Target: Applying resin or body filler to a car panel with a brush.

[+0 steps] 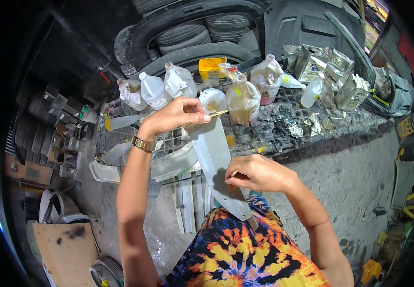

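2 bare arms [136, 196] reach forward, the left hand [180, 114] pinching just beyond the gold watch [143, 144], the right hand [260, 173] curled inward, lower and to the right of that watch.

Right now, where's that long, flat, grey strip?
In the head view, the long, flat, grey strip slants down the middle, from the left hand to the colourful tie-dyed clothing, with the right hand partly over its lower half.

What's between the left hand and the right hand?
In the head view, a long pale-grey panel fills the stretch between the left hand and the right hand.
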Action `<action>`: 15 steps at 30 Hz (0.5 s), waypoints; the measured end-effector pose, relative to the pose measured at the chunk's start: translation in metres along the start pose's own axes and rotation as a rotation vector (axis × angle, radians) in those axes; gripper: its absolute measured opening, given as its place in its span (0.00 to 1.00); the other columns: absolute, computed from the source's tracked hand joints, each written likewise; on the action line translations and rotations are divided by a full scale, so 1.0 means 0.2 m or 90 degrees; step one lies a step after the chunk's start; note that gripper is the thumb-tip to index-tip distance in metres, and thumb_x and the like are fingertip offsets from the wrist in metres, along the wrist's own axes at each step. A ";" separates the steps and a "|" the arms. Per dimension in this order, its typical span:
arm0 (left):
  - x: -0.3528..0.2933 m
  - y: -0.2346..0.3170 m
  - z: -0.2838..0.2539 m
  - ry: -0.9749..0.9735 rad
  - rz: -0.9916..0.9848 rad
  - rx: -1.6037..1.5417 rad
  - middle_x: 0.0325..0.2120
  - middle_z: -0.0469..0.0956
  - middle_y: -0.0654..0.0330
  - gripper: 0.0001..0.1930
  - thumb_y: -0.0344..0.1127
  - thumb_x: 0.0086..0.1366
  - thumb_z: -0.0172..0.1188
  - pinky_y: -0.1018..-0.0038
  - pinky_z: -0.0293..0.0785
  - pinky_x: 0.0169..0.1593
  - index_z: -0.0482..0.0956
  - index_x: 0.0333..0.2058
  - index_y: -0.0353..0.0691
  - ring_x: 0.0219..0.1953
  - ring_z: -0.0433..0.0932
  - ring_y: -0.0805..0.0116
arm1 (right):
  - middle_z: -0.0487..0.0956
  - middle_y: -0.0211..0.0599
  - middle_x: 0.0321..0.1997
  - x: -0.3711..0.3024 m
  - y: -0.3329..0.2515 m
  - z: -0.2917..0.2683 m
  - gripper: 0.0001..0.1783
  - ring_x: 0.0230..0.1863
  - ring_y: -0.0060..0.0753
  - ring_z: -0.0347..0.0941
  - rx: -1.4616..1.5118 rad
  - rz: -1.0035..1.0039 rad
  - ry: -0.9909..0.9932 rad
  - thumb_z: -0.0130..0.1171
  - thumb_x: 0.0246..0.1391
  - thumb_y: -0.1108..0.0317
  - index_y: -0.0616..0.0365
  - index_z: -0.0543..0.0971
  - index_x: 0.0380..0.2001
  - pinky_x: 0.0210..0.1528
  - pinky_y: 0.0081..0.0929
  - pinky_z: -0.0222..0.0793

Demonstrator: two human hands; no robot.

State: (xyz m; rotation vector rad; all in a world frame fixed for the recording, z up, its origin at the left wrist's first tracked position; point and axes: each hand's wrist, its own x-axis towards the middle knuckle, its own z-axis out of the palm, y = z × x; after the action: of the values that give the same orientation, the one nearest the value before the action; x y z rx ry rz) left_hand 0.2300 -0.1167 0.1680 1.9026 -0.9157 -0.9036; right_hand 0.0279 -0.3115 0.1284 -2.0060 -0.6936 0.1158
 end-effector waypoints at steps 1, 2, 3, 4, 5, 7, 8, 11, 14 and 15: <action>0.00 0.00 0.00 -0.009 -0.005 0.011 0.24 0.74 0.70 0.15 0.45 0.59 0.64 0.82 0.64 0.31 0.78 0.32 0.37 0.28 0.69 0.83 | 0.77 0.46 0.31 0.01 -0.01 0.01 0.10 0.33 0.50 0.75 -0.013 0.000 0.002 0.56 0.55 0.66 0.64 0.76 0.31 0.37 0.39 0.70; -0.01 0.00 0.00 -0.007 -0.005 0.011 0.24 0.74 0.70 0.15 0.45 0.59 0.64 0.82 0.64 0.31 0.78 0.32 0.37 0.28 0.69 0.83 | 0.77 0.46 0.31 0.02 -0.01 0.01 0.10 0.33 0.50 0.75 -0.013 -0.001 0.001 0.56 0.55 0.66 0.64 0.76 0.31 0.37 0.39 0.70; -0.01 0.01 0.00 -0.005 -0.006 0.017 0.24 0.74 0.70 0.15 0.45 0.59 0.64 0.82 0.65 0.31 0.78 0.32 0.37 0.28 0.69 0.83 | 0.77 0.45 0.31 0.04 -0.01 0.01 0.09 0.32 0.50 0.75 -0.014 0.004 0.004 0.57 0.55 0.67 0.64 0.76 0.31 0.37 0.38 0.70; -0.01 0.01 0.00 -0.003 -0.007 0.022 0.24 0.74 0.70 0.16 0.45 0.59 0.64 0.82 0.65 0.31 0.78 0.32 0.37 0.28 0.69 0.83 | 0.77 0.44 0.30 0.05 -0.02 0.02 0.09 0.32 0.50 0.75 -0.016 0.009 0.007 0.58 0.54 0.68 0.64 0.76 0.30 0.36 0.38 0.70; -0.01 0.01 0.00 -0.003 -0.006 0.023 0.24 0.74 0.70 0.16 0.45 0.59 0.64 0.82 0.65 0.31 0.78 0.32 0.37 0.28 0.69 0.83 | 0.77 0.44 0.30 0.06 -0.02 0.02 0.09 0.32 0.50 0.75 -0.017 0.009 0.007 0.58 0.54 0.68 0.64 0.76 0.30 0.36 0.38 0.70; 0.00 0.00 0.00 0.009 0.005 0.001 0.21 0.72 0.71 0.16 0.47 0.58 0.66 0.81 0.61 0.26 0.77 0.27 0.39 0.25 0.66 0.83 | 0.76 0.43 0.29 0.08 -0.01 0.04 0.07 0.31 0.49 0.75 -0.025 -0.047 0.097 0.58 0.53 0.69 0.63 0.76 0.29 0.35 0.38 0.70; 0.00 0.01 0.00 0.008 0.006 0.002 0.21 0.72 0.71 0.16 0.47 0.58 0.66 0.81 0.61 0.26 0.77 0.27 0.39 0.25 0.66 0.83 | 0.76 0.43 0.29 0.09 0.01 0.05 0.07 0.31 0.49 0.75 -0.026 -0.047 0.097 0.58 0.53 0.69 0.63 0.76 0.29 0.35 0.38 0.70; 0.00 0.01 0.01 0.007 0.002 -0.004 0.21 0.72 0.72 0.16 0.47 0.58 0.66 0.82 0.60 0.26 0.77 0.27 0.39 0.25 0.66 0.84 | 0.75 0.41 0.28 0.09 0.06 0.06 0.04 0.28 0.42 0.74 -0.060 -0.062 0.256 0.59 0.53 0.72 0.62 0.77 0.30 0.31 0.33 0.70; -0.03 -0.03 -0.01 0.010 0.001 -0.007 0.21 0.72 0.72 0.15 0.45 0.58 0.66 0.83 0.60 0.26 0.78 0.28 0.39 0.25 0.66 0.84 | 0.74 0.39 0.27 0.01 0.00 0.06 0.04 0.27 0.36 0.74 0.011 0.016 0.351 0.61 0.52 0.73 0.61 0.78 0.32 0.28 0.30 0.69; -0.03 -0.01 -0.02 0.000 -0.007 -0.003 0.23 0.73 0.71 0.15 0.45 0.58 0.66 0.82 0.63 0.28 0.78 0.30 0.38 0.27 0.68 0.83 | 0.75 0.37 0.28 -0.04 0.02 0.06 0.07 0.27 0.32 0.73 -0.050 -0.020 0.391 0.63 0.50 0.74 0.60 0.79 0.34 0.29 0.27 0.69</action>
State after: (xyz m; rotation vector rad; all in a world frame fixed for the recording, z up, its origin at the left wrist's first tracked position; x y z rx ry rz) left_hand 0.2307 -0.1099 0.1681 1.9052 -0.9035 -0.9115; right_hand 0.0177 -0.3077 0.1166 -1.9530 -0.3342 -0.5340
